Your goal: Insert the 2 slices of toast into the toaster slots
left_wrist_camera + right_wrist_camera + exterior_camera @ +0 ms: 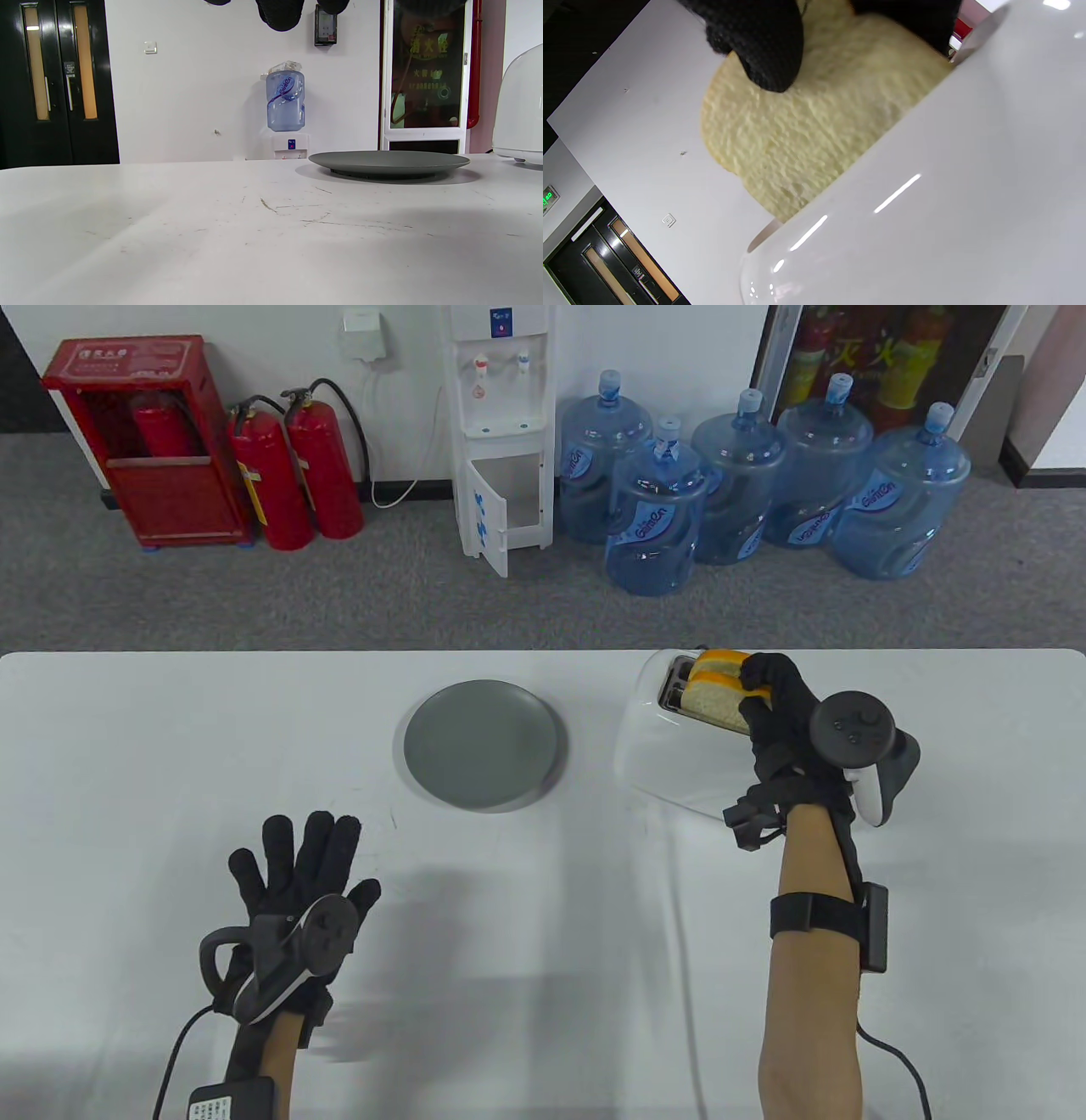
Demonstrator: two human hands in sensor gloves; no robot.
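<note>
A white toaster (pixel 670 763) stands on the right of the table, its slots facing up. Two toast slices with orange crusts stick up out of its top: the far slice (pixel 719 656) and the near slice (pixel 711 702). My right hand (pixel 758 684) curls over their right ends and grips the near slice. In the right wrist view, gloved fingers (pixel 755 46) pinch the pale slice (pixel 818 135), whose lower part sits behind the toaster's glossy wall (pixel 946 212). My left hand (pixel 305 857) lies open with fingers spread at the near left, holding nothing.
A grey plate (pixel 482 745) with nothing on it lies mid-table, left of the toaster; it also shows in the left wrist view (pixel 390 163). Beyond the table's far edge stand water bottles (pixel 653 517), a dispenser (pixel 501 432) and fire extinguishers (pixel 288 475).
</note>
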